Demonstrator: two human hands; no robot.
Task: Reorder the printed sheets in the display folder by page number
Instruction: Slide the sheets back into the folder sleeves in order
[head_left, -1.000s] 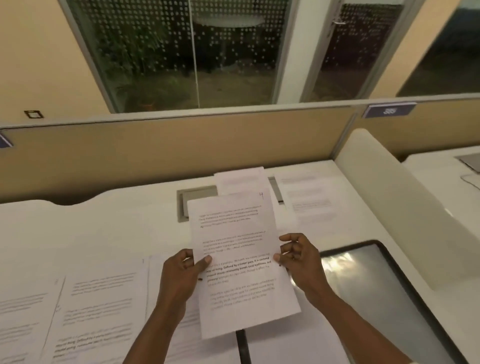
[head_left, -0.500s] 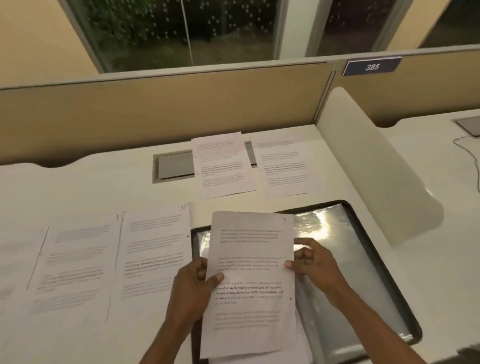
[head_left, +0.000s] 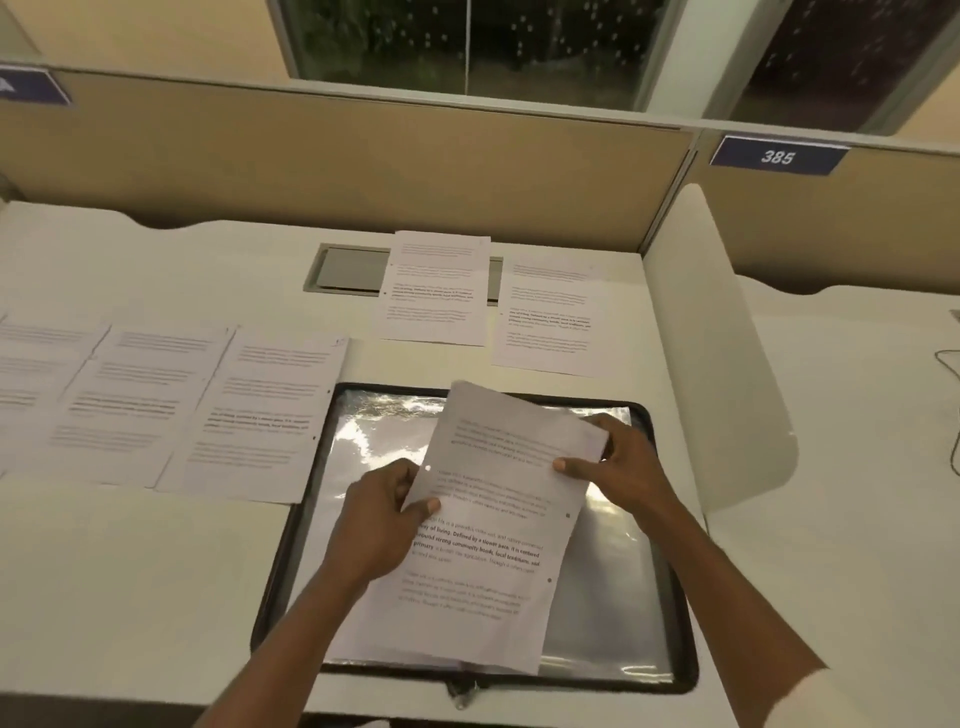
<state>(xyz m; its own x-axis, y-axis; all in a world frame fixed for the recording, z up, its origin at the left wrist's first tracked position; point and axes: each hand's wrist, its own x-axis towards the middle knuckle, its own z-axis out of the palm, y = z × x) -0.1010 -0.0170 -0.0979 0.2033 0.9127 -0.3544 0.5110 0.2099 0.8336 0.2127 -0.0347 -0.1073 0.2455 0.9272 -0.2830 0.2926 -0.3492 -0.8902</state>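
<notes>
1. Left hand (head_left: 374, 525) pinches loose white printed sheet (head_left: 498, 571), thumb on top.
2. Right hand (head_left: 628, 467) pinches its opposite edge; sheet tilts over open black-rimmed clear-sleeved display folder (head_left: 613, 613).
3. Step, likely: refiling. Next: open sleeve mouth, slide sheet in.

Only the person's two arms showed, each bare from the wrist back along the forearm, and the left hand (head_left: 379, 525) and the right hand (head_left: 623, 462) were uncovered too. On the right arm a pale, off-white sleeve (head_left: 852, 701) (only its rounded edge showed, in the lower right corner of the view) covered the upper part, its fabric plain and smooth. The left forearm (head_left: 291, 639) was bare down to the bottom edge of the view, and both thumbnails looked cut short.
</notes>
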